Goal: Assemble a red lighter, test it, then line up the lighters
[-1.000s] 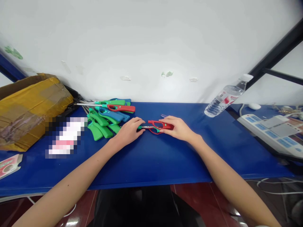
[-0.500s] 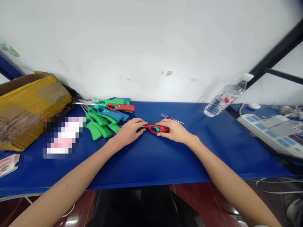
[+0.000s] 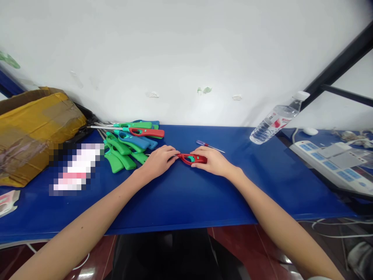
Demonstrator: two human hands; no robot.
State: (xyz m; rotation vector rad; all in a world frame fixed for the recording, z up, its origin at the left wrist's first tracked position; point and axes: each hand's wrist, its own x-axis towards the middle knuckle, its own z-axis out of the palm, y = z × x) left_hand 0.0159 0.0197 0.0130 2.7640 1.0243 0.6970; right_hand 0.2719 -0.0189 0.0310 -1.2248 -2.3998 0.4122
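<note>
A red long-nosed utility lighter [image 3: 185,158] with a green trigger lies level between my hands, just over the desk. My right hand [image 3: 214,161] is closed around its red handle. At the front end, my left hand [image 3: 160,160] pinches the neck where the metal rod begins; most of the rod is hidden under the fingers. Behind my right hand lies a small screwdriver [image 3: 214,146] with a clear purplish handle. Left of my left hand is a heap of similar lighters [image 3: 128,142] in green, blue and red, their rods pointing left.
A taped cardboard box [image 3: 37,132] stands on the blue desk [image 3: 186,202] at the left, beside a blurred-out patch. A water bottle [image 3: 276,120] is at the back right, near a white power strip [image 3: 332,161]. A white wall rises behind.
My left fingertips have closed more tightly together on the lighter's neck. The whole view has shifted slightly; my right hand keeps its grip on the handle.
</note>
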